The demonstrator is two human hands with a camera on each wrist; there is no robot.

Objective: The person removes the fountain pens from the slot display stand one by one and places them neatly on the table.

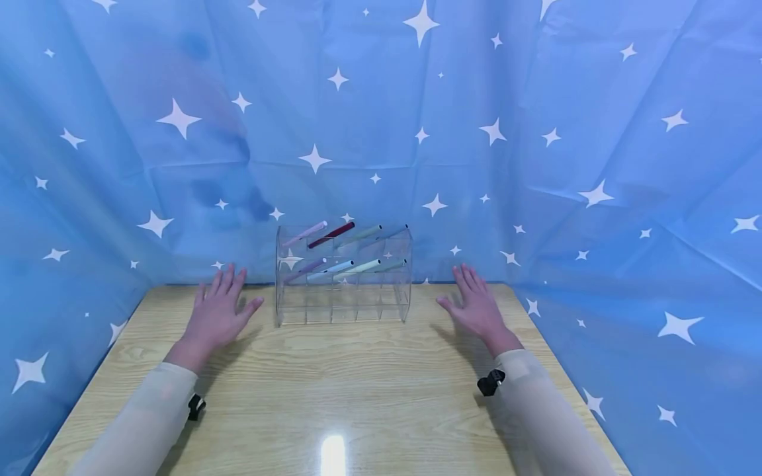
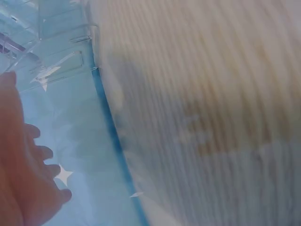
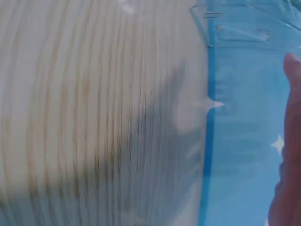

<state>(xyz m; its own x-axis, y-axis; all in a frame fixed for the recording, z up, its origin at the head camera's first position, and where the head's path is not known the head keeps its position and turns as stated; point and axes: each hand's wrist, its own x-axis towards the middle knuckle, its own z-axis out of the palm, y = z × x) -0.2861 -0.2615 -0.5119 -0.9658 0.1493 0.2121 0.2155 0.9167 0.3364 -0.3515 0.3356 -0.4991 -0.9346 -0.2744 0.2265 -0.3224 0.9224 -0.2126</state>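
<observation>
A clear plastic pen rack (image 1: 343, 316) stands at the back of the table, with several pens slanting in its two upper tiers. Its top tier holds a lilac pen (image 1: 306, 233) and a dark red pen (image 1: 331, 235), among others. Lower down are a light blue pen (image 1: 339, 267) and a pale green pen (image 1: 364, 266). To the left of the rack, my left hand (image 1: 215, 318) is held with fingers spread and nothing in it. My right hand (image 1: 478, 312) is on the other side, fingers extended, also holding nothing. Both wrist views show the rack's nearest corner beyond the thumb.
The wooden table (image 1: 333, 383) runs back to a blue curtain (image 1: 369, 132) with white stars, which also encloses both sides. A bright light reflection lies on the tabletop near the front. Small black devices (image 1: 491, 383) sit at both wrists.
</observation>
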